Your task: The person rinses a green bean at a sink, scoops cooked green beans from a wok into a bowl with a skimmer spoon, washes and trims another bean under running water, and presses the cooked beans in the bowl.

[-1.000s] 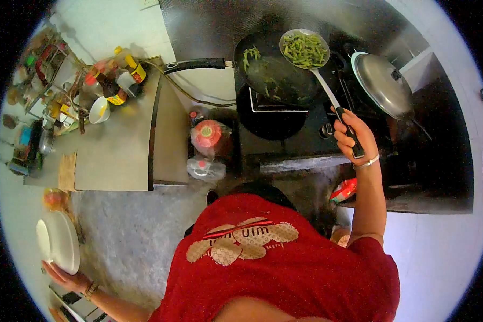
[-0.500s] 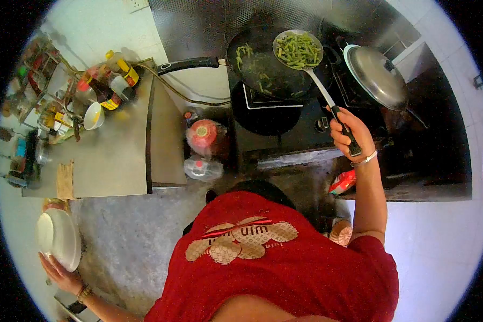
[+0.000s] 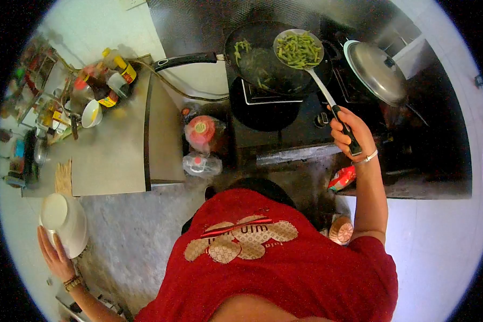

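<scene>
My right hand [image 3: 354,133] is closed around the black handle of a metal skimmer [image 3: 322,83]. Its wide round head, heaped with cut green beans [image 3: 298,49], is over the right side of a black wok [image 3: 279,88]. A few more beans [image 3: 242,51] cling to the wok's left wall. Far to the left, my left hand [image 3: 57,258] grips a white bowl [image 3: 76,228], fingers along its outside. The bowl is tipped so that its base faces the camera; its inside and my thumb are hidden.
A lidded pot [image 3: 378,72] stands right of the wok, whose long handle [image 3: 188,61] points left. Bottles [image 3: 121,70] and a small white bowl [image 3: 92,114] crowd the back of the left counter [image 3: 110,161]. Plastic-wrapped jugs [image 3: 204,134] stand between counter and stove.
My left hand and the white bowl have moved up and slightly right, closer to the counter's front edge. The skimmer and my right hand stay nearly still over the wok.
</scene>
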### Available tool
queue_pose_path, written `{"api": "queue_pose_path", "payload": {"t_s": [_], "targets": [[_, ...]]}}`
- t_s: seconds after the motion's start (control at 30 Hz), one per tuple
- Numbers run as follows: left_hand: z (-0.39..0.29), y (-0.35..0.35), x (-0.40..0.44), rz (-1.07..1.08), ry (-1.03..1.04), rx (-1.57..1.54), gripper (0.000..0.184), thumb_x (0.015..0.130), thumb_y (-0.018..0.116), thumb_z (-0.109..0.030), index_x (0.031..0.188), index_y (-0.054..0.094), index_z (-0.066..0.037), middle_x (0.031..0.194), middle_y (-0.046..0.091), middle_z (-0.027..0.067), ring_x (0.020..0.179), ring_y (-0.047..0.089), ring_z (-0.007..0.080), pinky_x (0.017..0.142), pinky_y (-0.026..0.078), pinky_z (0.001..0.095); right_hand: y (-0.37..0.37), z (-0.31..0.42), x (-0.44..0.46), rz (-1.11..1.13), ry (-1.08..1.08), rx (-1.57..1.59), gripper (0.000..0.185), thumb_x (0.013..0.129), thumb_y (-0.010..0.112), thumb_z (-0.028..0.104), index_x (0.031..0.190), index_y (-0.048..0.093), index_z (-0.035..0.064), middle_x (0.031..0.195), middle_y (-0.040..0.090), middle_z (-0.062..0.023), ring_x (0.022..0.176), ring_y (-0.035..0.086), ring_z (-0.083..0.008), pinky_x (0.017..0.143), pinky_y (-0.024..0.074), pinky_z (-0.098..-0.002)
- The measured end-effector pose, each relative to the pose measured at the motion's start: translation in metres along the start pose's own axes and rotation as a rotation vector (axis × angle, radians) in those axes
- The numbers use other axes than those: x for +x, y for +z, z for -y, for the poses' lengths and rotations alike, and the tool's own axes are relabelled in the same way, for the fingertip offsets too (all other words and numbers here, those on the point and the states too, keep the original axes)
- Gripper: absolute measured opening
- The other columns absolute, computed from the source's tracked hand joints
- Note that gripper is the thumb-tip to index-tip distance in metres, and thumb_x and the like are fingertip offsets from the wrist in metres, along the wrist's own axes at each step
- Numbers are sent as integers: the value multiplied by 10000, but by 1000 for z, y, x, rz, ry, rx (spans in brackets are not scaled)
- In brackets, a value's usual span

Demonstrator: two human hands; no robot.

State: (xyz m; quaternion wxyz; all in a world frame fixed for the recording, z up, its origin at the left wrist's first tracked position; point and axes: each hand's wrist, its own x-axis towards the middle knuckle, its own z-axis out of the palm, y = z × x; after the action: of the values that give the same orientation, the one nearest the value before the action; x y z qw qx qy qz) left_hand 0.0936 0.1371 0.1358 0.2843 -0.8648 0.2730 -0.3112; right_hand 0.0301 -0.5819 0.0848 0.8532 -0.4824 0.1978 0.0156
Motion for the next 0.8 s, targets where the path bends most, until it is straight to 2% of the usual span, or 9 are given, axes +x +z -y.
{"api": "queue_pose_path", "payload": {"t_s": [0.2, 0.27, 0.33, 0.4, 0.47, 0.53, 0.67, 0.73, 0.8], "targets": [[-4, -1, 18, -23, 4, -14, 338, 938, 351, -134, 1272, 391, -160, 1343, 365, 144, 1209, 393, 317, 999, 338, 397, -6, 0, 1, 20, 27, 75, 203, 899, 438, 177, 1067, 477, 69, 663, 445, -12, 390, 371, -68, 289, 289, -201], [-51, 5, 53, -156, -547, -762, 331, 929, 371, -150, 1252, 409, -89, 1316, 395, 133, 1202, 392, 289, 1002, 314, 373, -11, 2, 3, 49, 53, 130, 207, 899, 437, 175, 1070, 480, 65, 665, 447, -13, 391, 370, -67, 288, 286, -198], [-94, 20, 78, -302, -1098, -1502, 347, 920, 390, -167, 1231, 426, -18, 1288, 426, 123, 1194, 390, 262, 1005, 291, 349, -16, 1, 5, 78, 118, 321, 221, 898, 440, 170, 1084, 483, 58, 660, 440, -10, 389, 357, -64, 289, 280, -192], [-112, 54, 66, 137, -1013, -1216, 411, 883, 456, -201, 1221, 422, 31, 1226, 469, 125, 1126, 449, 237, 942, 356, 356, -14, 0, 5, 63, 96, 264, 227, 898, 440, 165, 1093, 481, 56, 658, 434, -8, 388, 350, -63, 288, 274, -190], [-147, 119, 37, 433, -1355, -2023, 455, 857, 494, -226, 1227, 421, 28, 1177, 502, 133, 1053, 504, 223, 884, 406, 361, -10, -5, -1, 45, 74, 208, 234, 897, 440, 160, 1102, 478, 53, 656, 429, -7, 387, 343, -62, 287, 269, -188], [-204, 99, 77, 462, -1347, -2190, 483, 855, 501, -271, 1233, 417, 18, 1147, 523, 125, 1012, 533, 219, 837, 440, 366, -5, -5, -11, 41, 27, 127, 238, 891, 447, 153, 1104, 478, 51, 653, 422, -7, 386, 339, -58, 284, 260, -189], [-277, 93, 140, 643, -1029, -2537, 560, 875, 480, -385, 1290, 367, -26, 1224, 494, 101, 1096, 497, 239, 876, 424, 412, 13, -9, -41, 54, 26, 86, 312, 877, 459, 149, 1170, 440, 44, 647, 410, -10, 355, 307, -57, 275, 243, -193], [-293, 66, 172, 876, -859, -2613, 598, 875, 445, -464, 1326, 332, -87, 1262, 470, 87, 1138, 467, 246, 913, 393, 436, 24, -12, -56, 65, 39, 62, 364, 870, 467, 148, 1211, 408, 36, 637, 400, -17, 336, 303, -61, 264, 247, -202], [-321, 70, 194, 951, -925, -2617, 622, 873, 399, -521, 1339, 313, -119, 1264, 466, 89, 1117, 477, 245, 892, 396, 461, 37, -18, -67, 82, 50, -3, 398, 862, 482, 151, 1229, 389, 28, 622, 393, -25, 320, 316, -70, 254, 256, -214]]}}
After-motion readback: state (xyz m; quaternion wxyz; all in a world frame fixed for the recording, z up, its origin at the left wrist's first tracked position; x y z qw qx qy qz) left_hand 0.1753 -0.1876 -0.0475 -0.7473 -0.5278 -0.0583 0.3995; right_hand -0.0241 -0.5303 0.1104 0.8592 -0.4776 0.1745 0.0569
